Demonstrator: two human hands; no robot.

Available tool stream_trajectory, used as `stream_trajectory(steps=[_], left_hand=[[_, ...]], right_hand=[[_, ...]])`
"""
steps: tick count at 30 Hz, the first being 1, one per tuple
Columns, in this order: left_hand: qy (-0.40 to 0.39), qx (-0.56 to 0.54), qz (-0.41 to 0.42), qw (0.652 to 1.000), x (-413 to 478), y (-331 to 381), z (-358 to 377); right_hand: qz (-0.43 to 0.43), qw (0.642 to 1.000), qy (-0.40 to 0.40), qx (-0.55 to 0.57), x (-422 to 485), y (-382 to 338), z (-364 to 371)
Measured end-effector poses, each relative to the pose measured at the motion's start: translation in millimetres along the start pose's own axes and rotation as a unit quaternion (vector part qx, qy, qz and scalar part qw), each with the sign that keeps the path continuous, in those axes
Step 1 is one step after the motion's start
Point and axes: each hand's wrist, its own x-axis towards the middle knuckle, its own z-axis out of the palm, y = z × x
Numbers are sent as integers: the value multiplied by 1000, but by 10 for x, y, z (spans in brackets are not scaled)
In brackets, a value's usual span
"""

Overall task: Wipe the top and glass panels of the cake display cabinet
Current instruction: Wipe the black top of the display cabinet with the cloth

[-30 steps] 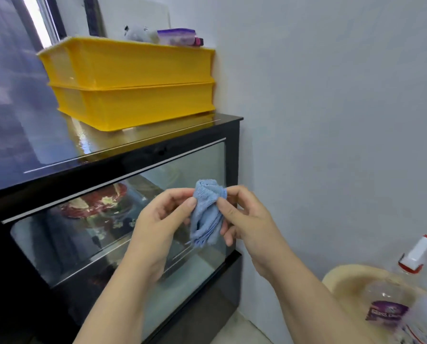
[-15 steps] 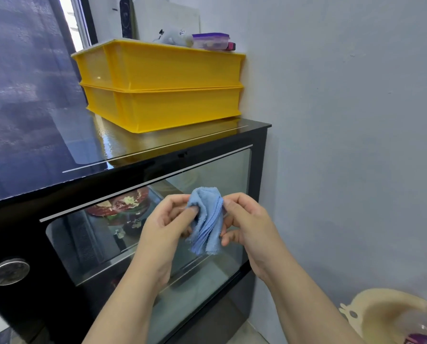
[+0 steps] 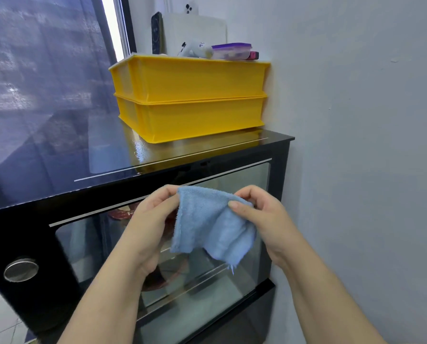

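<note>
A small blue cloth (image 3: 212, 227) hangs spread between both my hands in front of the cake display cabinet (image 3: 280, 155). My left hand (image 3: 150, 224) pinches the cloth's upper left corner. My right hand (image 3: 264, 219) pinches its upper right edge, thumb on the fabric. Behind the cloth is the cabinet's glass side panel (image 3: 88, 247), with dark cakes dimly visible inside. The glossy black top (image 3: 66, 170) reflects a blue curtain.
Two stacked yellow trays (image 3: 190, 95) sit on the far end of the cabinet top, with a purple-lidded box (image 3: 232, 50) and small items on them. A grey wall (image 3: 368, 145) is close on the right. A round metal dial (image 3: 21, 269) sits low on the cabinet's left.
The cloth was bunched between my hands; now it is pulled apart and spread open. My view has shifted left and up, so the spray bottle and basin at lower right are out of view.
</note>
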Motion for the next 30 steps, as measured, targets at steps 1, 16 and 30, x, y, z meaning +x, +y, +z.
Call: stream_trajectory(steps=[1,16,30], left_hand=[[-8,2,-4,1000,19,34,3],[46,150,83,984,575,733,-97],[36,583,-16,811,1355,526,-582]], right_hand=[[5,1000,-23,2,53,-45,-58],[-64,972,-190,-122,765,-710,-586],[-165,804,-321,-473,1791,-389,94]])
